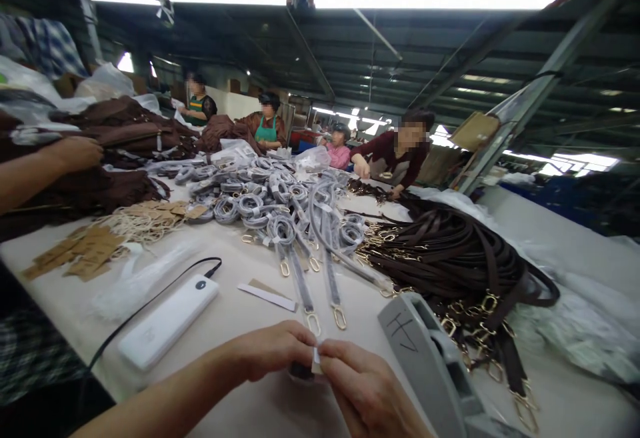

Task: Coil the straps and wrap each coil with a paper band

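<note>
Near the table's front edge, my left hand (pixel 280 353) and my right hand (pixel 367 385) meet, fingertips pinched round a small white strip (pixel 316 358). Something dark, partly covered by my left fingers, sits just below it; its kind cannot be made out. Right beyond my fingertips lies a gold oval ring (pixel 313 323) on the end of a plastic-wrapped grey strap (pixel 301 281). A second wrapped strap (pixel 329 278) runs alongside, with its own gold ring (pixel 339 318). To the right of my right hand stands a grey plastic device (pixel 420 351) with black marks.
Coiled wrapped straps (pixel 280 228) fill the table's middle. Dark brown straps with gold clasps (pixel 450 245) are heaped right. Left lie a white power bank (pixel 170 321) with a cable, brown tags (pixel 95 248) and brown fabric (pixel 130 131). A neighbour's hand (pixel 75 153) reaches in; co-workers (pixel 400 151) stand beyond.
</note>
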The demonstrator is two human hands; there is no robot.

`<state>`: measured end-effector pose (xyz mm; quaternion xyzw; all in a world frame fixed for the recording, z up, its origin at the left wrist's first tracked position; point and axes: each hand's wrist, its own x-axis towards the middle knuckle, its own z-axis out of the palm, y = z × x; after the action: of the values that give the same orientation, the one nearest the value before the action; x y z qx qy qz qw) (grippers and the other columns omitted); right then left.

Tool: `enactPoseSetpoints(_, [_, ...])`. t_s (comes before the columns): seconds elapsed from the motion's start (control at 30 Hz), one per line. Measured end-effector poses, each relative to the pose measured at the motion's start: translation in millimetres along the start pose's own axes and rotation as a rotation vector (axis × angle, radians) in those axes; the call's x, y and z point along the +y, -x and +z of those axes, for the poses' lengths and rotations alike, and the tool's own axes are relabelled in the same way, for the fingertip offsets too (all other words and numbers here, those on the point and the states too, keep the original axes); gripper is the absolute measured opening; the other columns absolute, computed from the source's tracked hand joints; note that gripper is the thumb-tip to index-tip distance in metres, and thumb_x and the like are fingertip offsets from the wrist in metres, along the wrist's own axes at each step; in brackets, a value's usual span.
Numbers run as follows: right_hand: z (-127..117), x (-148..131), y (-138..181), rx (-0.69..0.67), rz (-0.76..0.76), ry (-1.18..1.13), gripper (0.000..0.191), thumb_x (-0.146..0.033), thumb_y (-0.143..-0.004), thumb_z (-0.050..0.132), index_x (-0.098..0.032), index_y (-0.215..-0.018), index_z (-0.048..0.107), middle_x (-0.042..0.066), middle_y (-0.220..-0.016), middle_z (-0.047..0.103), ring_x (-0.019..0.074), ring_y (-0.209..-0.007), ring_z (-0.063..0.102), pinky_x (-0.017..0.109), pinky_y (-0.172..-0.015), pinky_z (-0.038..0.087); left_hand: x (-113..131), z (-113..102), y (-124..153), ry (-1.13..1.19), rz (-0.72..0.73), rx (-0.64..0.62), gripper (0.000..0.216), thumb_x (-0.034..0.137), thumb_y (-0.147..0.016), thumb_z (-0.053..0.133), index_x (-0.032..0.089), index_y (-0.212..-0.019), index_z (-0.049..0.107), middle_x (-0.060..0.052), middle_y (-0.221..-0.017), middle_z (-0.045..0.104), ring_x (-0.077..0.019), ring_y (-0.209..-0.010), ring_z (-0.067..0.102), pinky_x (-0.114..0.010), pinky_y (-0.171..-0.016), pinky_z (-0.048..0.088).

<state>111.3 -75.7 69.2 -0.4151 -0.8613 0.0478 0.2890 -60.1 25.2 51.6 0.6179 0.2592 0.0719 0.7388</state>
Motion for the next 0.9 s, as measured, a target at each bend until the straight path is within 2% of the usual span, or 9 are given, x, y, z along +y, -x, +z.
enactPoseSetpoints(0.17, [-2, -7, 4, 0.001, -0.018, 0.047, 0.03, -0.008, -0.091, 0.044, -0.021, -0.111, 0.061, 0.012, -0.11, 0.072, 0.0217, -0.099, 0.069, 0.028, -0.081, 0.058, -6, 4, -2, 0.099, -0.011, 0.034, 0.012, 0.022, -0.054, 0.058, 0.015, -0.062, 0.064, 0.005, -0.055, 0.047, -0.0126, -0.06, 0.039, -0.024, -0.061, 0.03])
enactPoseSetpoints(0.3, [-9, -12, 4, 0.016, -0.055, 0.107, 0.029, -0.01, -0.094, 0.042, -0.02, -0.112, 0.062, 0.012, -0.103, 0.072, 0.0226, -0.089, 0.068, 0.031, -0.075, 0.059, -3, 8, -3, 0.165, 0.0, 0.032, 0.011, 0.021, -0.049, 0.054, 0.015, -0.056, 0.06, 0.004, -0.055, 0.048, -0.0128, -0.06, 0.039, -0.025, -0.059, 0.029])
enactPoseSetpoints(0.5, [-12, -16, 9, 0.057, -0.113, 0.18, 0.03, -0.012, -0.093, 0.049, -0.019, -0.12, 0.06, 0.012, -0.101, 0.074, 0.0247, -0.089, 0.066, 0.037, -0.08, 0.058, 0, 15, 2, 0.239, 0.001, 0.006, 0.013, 0.024, -0.052, 0.057, 0.015, -0.06, 0.06, 0.002, -0.061, 0.051, -0.0135, -0.063, 0.043, -0.025, -0.06, 0.031])
enactPoseSetpoints(0.67, [-16, -13, 23, 0.074, -0.114, 0.267, 0.038, -0.019, -0.089, 0.059, -0.021, -0.126, 0.06, 0.011, -0.11, 0.074, 0.0275, -0.097, 0.067, 0.041, -0.086, 0.056, 6, 19, 7, 0.149, 0.024, 0.003, 0.013, 0.02, -0.055, 0.065, 0.014, -0.067, 0.065, 0.004, -0.06, 0.05, -0.0114, -0.061, 0.038, -0.024, -0.06, 0.028])
enactPoseSetpoints(0.7, [-23, -11, 28, 0.094, -0.084, 0.265, 0.036, -0.022, -0.089, 0.059, -0.022, -0.126, 0.061, 0.011, -0.112, 0.074, 0.0275, -0.099, 0.067, 0.041, -0.088, 0.055, 10, 20, 8, 0.115, 0.05, 0.006, 0.015, 0.022, -0.058, 0.065, 0.014, -0.071, 0.067, 0.004, -0.062, 0.051, -0.0118, -0.062, 0.038, -0.024, -0.061, 0.028])
enactPoseSetpoints(0.77, [-47, -6, 42, 0.208, 0.071, 0.25, 0.03, -0.025, -0.092, 0.056, -0.024, -0.121, 0.064, 0.01, -0.115, 0.072, 0.0261, -0.104, 0.066, 0.038, -0.09, 0.054, 18, 18, 11, 0.023, 0.136, 0.056, 0.02, 0.028, -0.065, 0.065, 0.014, -0.079, 0.069, 0.002, -0.07, 0.055, -0.0138, -0.069, 0.043, -0.024, -0.064, 0.03])
enactPoseSetpoints(0.87, [-95, 6, 71, 0.468, 0.496, 0.217, 0.023, -0.03, -0.095, 0.05, -0.024, -0.104, 0.07, 0.008, -0.108, 0.073, 0.0238, -0.099, 0.068, 0.033, -0.085, 0.053, 27, 12, 12, -0.089, 0.266, 0.213, 0.029, 0.04, -0.071, 0.066, 0.015, -0.087, 0.07, 0.0, -0.081, 0.06, -0.0177, -0.078, 0.048, -0.026, -0.07, 0.034])
enactPoseSetpoints(0.9, [-110, 10, 82, 0.509, 0.646, 0.212, 0.024, -0.034, -0.095, 0.05, -0.024, -0.099, 0.071, 0.008, -0.103, 0.074, 0.0238, -0.093, 0.068, 0.032, -0.081, 0.052, 28, 11, 10, -0.096, 0.282, 0.261, 0.032, 0.043, -0.072, 0.066, 0.016, -0.089, 0.07, -0.001, -0.082, 0.06, -0.0181, -0.079, 0.048, -0.027, -0.07, 0.035])
